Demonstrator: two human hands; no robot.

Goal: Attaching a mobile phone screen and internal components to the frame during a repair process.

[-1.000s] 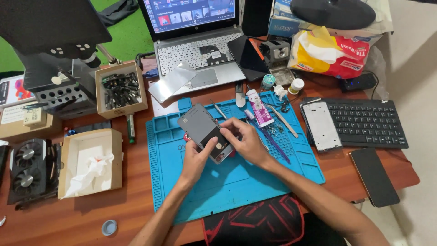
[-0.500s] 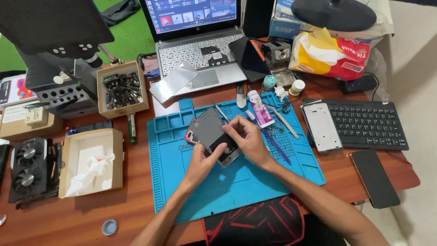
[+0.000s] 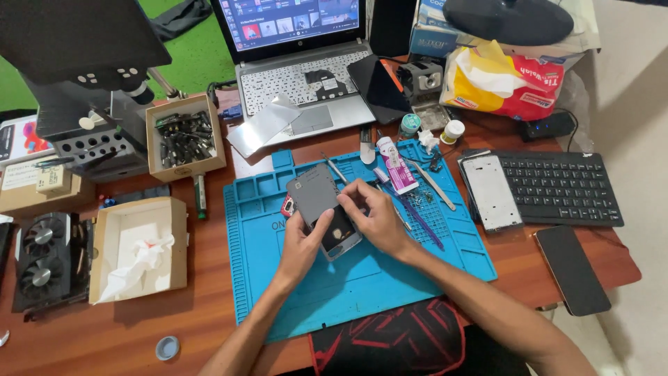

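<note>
While both the left hand (image 3: 304, 244) and right hand (image 3: 376, 216) keep gripping the phone (image 3: 325, 209), its grey back panel has lifted further.

Grey phone cover (image 3: 313, 195), blue mat (image 3: 362, 278), reddish-brown wooden table (image 3: 139, 327).

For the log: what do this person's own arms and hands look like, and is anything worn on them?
Both forearms are bare, with no sleeve reaching into view. The left hand and the right hand wear no gloves, and no watch, wristband or ring shows from this angle. The fingers are uncovered. At the bottom edge, between the arms, lies dark clothing with a red pattern.
</note>
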